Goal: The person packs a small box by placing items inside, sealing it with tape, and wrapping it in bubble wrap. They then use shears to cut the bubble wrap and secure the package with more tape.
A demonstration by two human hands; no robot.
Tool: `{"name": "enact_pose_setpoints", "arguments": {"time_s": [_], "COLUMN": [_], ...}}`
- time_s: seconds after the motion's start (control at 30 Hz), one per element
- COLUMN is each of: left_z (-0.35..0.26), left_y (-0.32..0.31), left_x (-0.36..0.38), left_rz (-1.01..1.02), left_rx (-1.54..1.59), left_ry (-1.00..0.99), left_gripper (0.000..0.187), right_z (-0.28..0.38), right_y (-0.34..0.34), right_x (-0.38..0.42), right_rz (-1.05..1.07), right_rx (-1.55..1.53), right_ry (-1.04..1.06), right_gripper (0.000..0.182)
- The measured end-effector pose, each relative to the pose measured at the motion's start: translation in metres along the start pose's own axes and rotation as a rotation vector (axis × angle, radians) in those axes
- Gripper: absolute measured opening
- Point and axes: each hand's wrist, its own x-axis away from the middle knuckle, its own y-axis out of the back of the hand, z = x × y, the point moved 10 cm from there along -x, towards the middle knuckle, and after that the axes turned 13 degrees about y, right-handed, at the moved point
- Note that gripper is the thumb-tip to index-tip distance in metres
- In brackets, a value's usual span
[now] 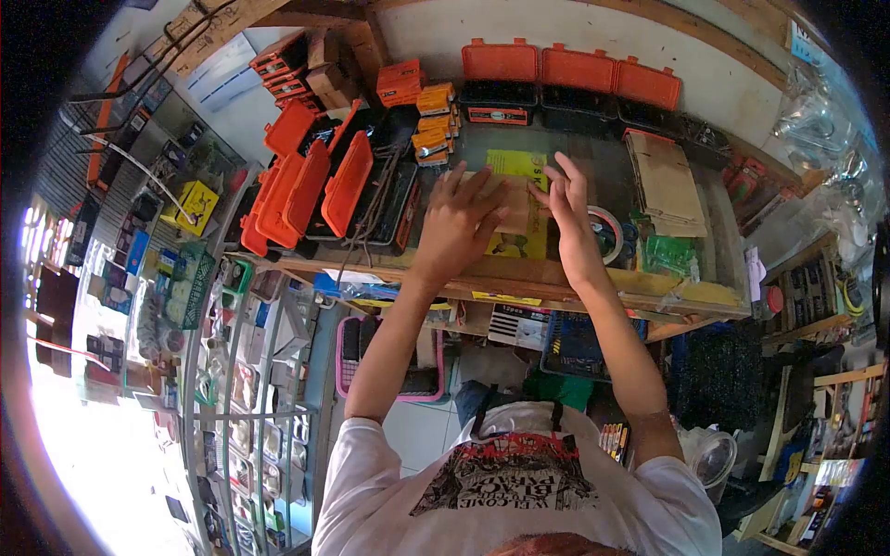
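Observation:
My left hand (456,227) lies with its fingers spread over the left part of a small brown cardboard piece (512,206) on the glass-topped counter. My right hand (573,222) is raised at the other side of the cardboard, fingers stretched and apart, thumb tip close to its right edge. Beneath the cardboard is a yellow printed sheet (528,245) with dark lettering, partly covered. A roll of tape (607,233) sits just right of my right hand.
Open black toolboxes with orange lids (348,183) crowd the left of the counter; more orange-lidded boxes (501,63) line the back. Small orange-yellow boxes (433,125) are stacked behind my left hand. Flat cardboard (669,185) and a green item (669,257) lie to the right.

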Motion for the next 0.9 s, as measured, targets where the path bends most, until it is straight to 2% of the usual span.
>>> {"name": "enact_pose_setpoints", "arguments": {"time_s": [0.2,0.4,0.5,0.67,0.9], "left_z": [-0.008,-0.005,0.000,0.010,0.006], "left_y": [0.001,0.001,0.001,0.002,0.006], "left_x": [0.002,-0.001,-0.004,-0.011,-0.010], "left_rz": [-0.026,-0.007,0.043,0.174,0.116], "left_rx": [-0.044,-0.012,0.024,0.185,0.187], "left_ry": [-0.037,-0.012,0.004,0.089,0.017], "left_gripper": [0.035,0.034,0.032,0.029,0.026], "right_z": [0.003,-0.001,-0.001,0.002,0.028], "right_y": [-0.004,0.003,0.005,0.006,-0.013], "right_x": [0.003,0.006,0.008,0.006,0.005], "right_rz": [0.016,-0.024,-0.033,-0.004,0.168], "right_rx": [0.033,-0.250,-0.293,-0.204,0.047], "right_ry": [-0.026,-0.077,-0.071,-0.084,0.044], "right_gripper": [0.082,0.076,0.072,0.072,0.076]}}
